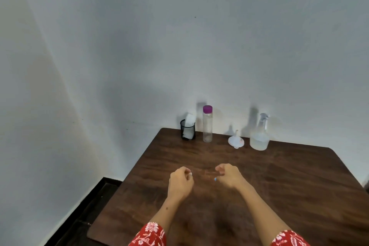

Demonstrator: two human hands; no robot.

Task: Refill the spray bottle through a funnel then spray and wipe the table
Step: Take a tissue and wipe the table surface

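since neither hand holds anything yet, the step in hand looks to be the first reach, and the person would do well to plan it before moving. the left hand (180, 180) and the right hand (227, 174) hover low over the table (299, 185), fingers loosely curled and empty, close to each other but apart. the spray bottle (259, 136) stands upright well beyond the right hand and a little to its outer side, its spray head on. the funnel (236, 140) rests mouth-down just inward of it, and the clear bottle with a purple cap (207, 124) stands well beyond the gap between the hands. probably the right hand should steady the spray bottle low on its body while the left unscrews the head. a black mesh cup (187, 132) holding a white cloth (189, 120) stands farther beyond the left hand.
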